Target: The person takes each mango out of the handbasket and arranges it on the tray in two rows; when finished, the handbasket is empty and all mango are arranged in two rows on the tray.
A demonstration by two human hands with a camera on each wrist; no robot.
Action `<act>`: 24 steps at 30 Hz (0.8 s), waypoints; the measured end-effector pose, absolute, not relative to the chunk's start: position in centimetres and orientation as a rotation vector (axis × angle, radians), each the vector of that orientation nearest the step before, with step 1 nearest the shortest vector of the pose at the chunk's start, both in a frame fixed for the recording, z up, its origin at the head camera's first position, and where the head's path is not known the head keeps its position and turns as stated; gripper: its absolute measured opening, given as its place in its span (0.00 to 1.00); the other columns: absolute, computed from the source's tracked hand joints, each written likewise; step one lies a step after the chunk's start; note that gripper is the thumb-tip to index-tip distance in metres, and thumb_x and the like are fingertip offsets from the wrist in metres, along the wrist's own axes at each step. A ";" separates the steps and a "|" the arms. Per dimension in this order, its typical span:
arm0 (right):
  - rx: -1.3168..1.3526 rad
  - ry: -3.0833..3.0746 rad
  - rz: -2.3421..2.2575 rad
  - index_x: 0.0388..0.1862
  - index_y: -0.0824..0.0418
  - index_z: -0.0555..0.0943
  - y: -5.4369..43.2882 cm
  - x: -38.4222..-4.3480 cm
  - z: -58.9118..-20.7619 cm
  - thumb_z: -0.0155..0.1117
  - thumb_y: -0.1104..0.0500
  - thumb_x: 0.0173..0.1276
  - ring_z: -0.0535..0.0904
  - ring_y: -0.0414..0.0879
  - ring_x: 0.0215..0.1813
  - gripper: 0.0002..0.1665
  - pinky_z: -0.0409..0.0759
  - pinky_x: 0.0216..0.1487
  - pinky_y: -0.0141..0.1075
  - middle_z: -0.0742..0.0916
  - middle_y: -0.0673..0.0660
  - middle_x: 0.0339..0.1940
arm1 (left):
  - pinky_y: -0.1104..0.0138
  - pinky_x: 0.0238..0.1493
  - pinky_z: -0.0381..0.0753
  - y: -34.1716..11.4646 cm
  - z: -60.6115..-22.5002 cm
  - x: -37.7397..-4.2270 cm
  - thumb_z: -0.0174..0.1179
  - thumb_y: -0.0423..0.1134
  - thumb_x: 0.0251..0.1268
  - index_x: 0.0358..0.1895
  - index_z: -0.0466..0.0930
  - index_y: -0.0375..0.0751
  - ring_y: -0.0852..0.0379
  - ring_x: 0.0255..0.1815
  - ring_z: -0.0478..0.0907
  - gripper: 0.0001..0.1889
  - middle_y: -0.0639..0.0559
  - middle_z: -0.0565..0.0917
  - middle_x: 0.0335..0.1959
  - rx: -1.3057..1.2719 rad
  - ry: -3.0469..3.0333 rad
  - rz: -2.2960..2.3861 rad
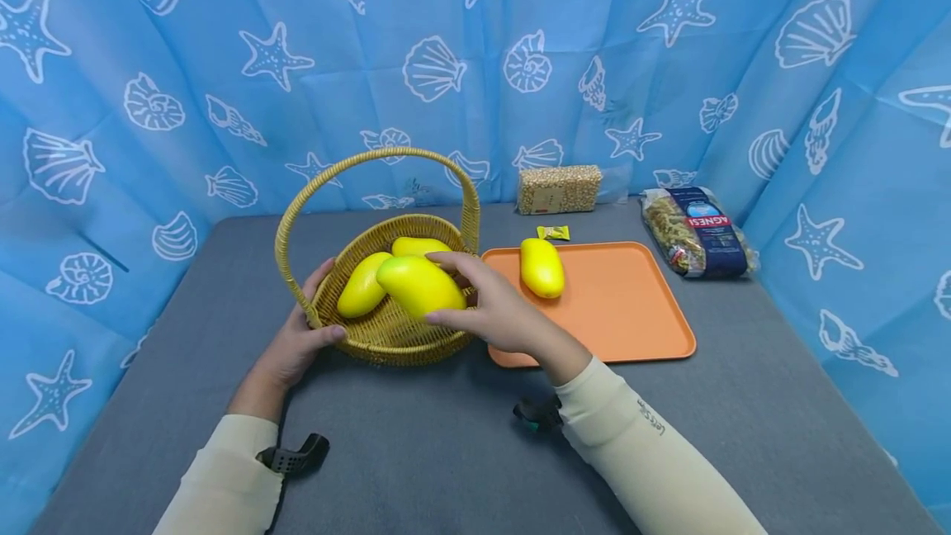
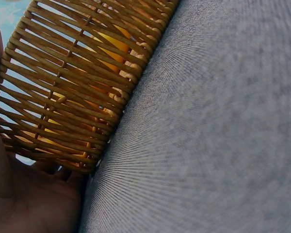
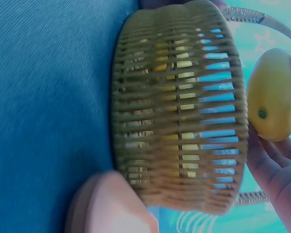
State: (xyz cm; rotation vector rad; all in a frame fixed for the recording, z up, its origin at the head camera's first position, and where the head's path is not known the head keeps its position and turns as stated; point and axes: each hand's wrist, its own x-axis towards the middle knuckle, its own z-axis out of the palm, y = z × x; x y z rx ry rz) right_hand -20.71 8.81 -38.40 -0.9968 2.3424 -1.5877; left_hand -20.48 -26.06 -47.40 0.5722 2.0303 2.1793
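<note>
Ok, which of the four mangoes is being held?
The mango in the right hand, above the wicker basket; two others lie inside it, the fourth on the orange tray.

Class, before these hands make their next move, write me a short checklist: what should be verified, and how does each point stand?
1. Basket steadied: ok, left hand holds its side.
2. Held mango in the right hand: ok.
3. Held mango above the basket's rim: ok, by the right wrist view.
4. Right hand clear of the handle: cannot tell; they look close.
5. Bare space on the tray: ok, right of the tray mango.
6. All mangoes together: not ok; two lie in the basket, one on the tray, one in hand.
</note>
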 end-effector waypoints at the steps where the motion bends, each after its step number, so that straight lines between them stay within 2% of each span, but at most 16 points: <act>1: -0.991 2.349 -1.592 0.85 0.57 0.67 9.1 -20.6 -38.3 0.78 0.56 0.75 0.77 0.55 0.63 0.46 0.81 0.57 0.55 0.76 0.56 0.75 | 0.67 0.71 0.67 -26.1 -47.4 -20.5 0.70 0.28 0.71 0.92 0.41 0.52 0.45 0.80 0.57 0.56 0.39 0.50 0.88 0.571 2.030 2.181; 13: -0.899 2.403 -1.677 0.85 0.58 0.67 12.9 -20.1 -37.9 0.78 0.60 0.74 0.78 0.60 0.64 0.46 0.83 0.57 0.55 0.76 0.59 0.73 | 0.68 0.71 0.67 -25.9 -47.4 -20.3 0.70 0.27 0.70 0.91 0.41 0.51 0.45 0.80 0.57 0.56 0.41 0.50 0.88 0.539 2.031 2.190; 24: -0.719 2.518 -1.642 0.86 0.53 0.67 17.3 -19.9 -39.2 0.79 0.56 0.74 0.79 0.59 0.64 0.47 0.83 0.57 0.55 0.76 0.58 0.74 | 0.68 0.71 0.66 -25.9 -47.3 -20.4 0.69 0.27 0.70 0.92 0.41 0.52 0.45 0.81 0.56 0.56 0.42 0.50 0.89 0.524 2.047 2.179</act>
